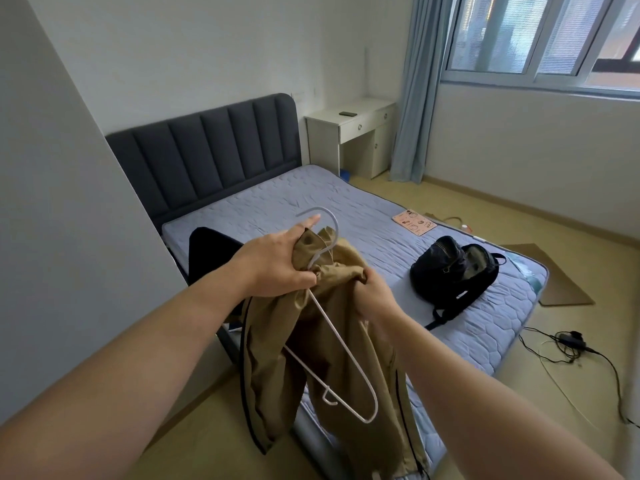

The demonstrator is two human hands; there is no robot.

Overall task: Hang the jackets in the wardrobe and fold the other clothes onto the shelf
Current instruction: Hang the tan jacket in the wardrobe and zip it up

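A khaki jacket [332, 344] with dark trim hangs in the air over the bed's near corner. My left hand [277, 261] grips its bunched collar together with the neck of a white hanger [341, 362], index finger stretched toward the hook. My right hand [374, 292] is closed on the collar fabric from the right. The hanger's one arm slants down in front of the jacket, outside the fabric. A black garment [207, 251] lies on the mattress behind my left forearm, partly hidden.
A grey mattress [346, 209] on a dark bed frame carries a black backpack [453, 271] and a pink card [414, 221]. White desk [349, 133] at the back, cables [571, 341] and cardboard [561, 285] on the floor at right, wall close on my left.
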